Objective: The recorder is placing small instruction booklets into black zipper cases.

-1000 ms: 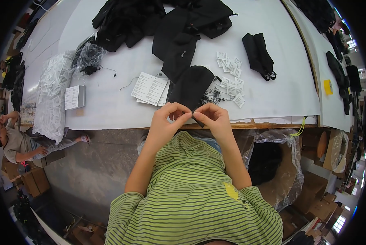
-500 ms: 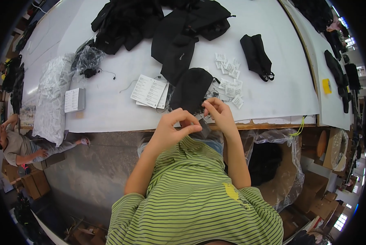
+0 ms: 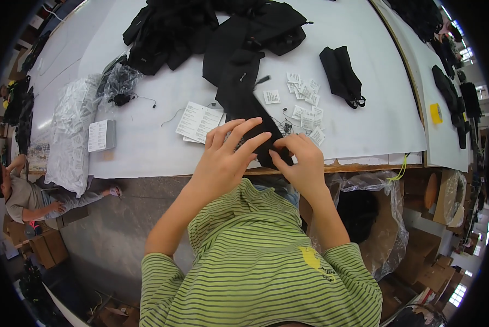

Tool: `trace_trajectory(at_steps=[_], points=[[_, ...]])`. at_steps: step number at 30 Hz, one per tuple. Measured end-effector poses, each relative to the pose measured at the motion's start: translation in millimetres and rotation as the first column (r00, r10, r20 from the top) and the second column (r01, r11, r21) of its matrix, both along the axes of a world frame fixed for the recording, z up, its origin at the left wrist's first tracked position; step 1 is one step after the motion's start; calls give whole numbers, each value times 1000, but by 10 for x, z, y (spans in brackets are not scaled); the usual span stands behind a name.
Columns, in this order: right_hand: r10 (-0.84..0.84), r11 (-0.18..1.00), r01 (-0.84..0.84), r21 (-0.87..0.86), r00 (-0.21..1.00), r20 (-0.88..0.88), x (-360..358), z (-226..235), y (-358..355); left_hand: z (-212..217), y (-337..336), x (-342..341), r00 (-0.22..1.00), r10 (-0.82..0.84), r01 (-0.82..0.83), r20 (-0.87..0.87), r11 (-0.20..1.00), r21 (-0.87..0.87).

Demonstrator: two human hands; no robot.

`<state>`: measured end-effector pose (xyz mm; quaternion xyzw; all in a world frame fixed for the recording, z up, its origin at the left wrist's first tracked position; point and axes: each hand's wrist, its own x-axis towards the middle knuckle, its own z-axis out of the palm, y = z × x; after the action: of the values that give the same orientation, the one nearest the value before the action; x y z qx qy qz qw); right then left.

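Workshop: white-topped table point(image 3: 157, 158) with wooden front edge, grey floor point(image 3: 124, 229) below and to the left
On the tabletop at the near edge, between and under both hands: narrow black fabric piece point(image 3: 269, 126), running up toward more black fabric, join unclear
Left hand point(image 3: 222, 155): open, fingers spread and slightly bent over left side of the piece, contact at each fingertip unclear
Right hand point(image 3: 305, 162): thumb and forefinger close together at right edge of the piece, near its lower end; cannot tell if pinching or only touching
Just right of the piece, partly behind right hand: tangle of thin black cords point(image 3: 288, 129)
Beside that, loose scatter of small white labels point(image 3: 311, 115), plus single label point(image 3: 271, 97) set apart, near small black tab point(image 3: 263, 79)
Just left of left hand: overlapping white printed cards point(image 3: 192, 121); farther left, neat card stack point(image 3: 101, 136), then long clear plastic bag of white items point(image 3: 70, 131)
Toward far side: crumpled clear bag point(image 3: 125, 84) with dark items, big heap of black fabric point(image 3: 171, 38)
Well right: separate black pouch point(image 3: 341, 76), small loops at near end
Second table, far right: yellow roll point(image 3: 436, 114)
Below table edge, right: plastic-lined carton point(image 3: 383, 240), black contents
Far left: seated person point(image 3: 29, 201), one hand raised near head, brown boxes point(image 3: 49, 246) close by
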<state>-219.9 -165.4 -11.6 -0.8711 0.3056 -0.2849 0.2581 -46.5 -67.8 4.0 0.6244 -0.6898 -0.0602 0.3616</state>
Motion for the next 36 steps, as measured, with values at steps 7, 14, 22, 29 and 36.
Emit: trace_trajectory(at_steps=[7,14,22,29,36], points=[[200,903,-206,-376,978,-57,-52,283,121,-161,151,167,942,37,-23,333,999,-47],[271,855,-255,-452,962,-32,-23,293,192,-128,226,171,977,-39,70,210,988,-140],[327,839,-305,-450,944,-30,22,299,266,-145,290,181,991,-33,56,129,983,-178],[325,839,-298,-455,945,-20,59,266,288,-73,292,142,998,63,-63,1,993,-96],[355,843,-329,-425,935,-20,68,237,295,-131,329,155,997,49,-39,54,986,-164]])
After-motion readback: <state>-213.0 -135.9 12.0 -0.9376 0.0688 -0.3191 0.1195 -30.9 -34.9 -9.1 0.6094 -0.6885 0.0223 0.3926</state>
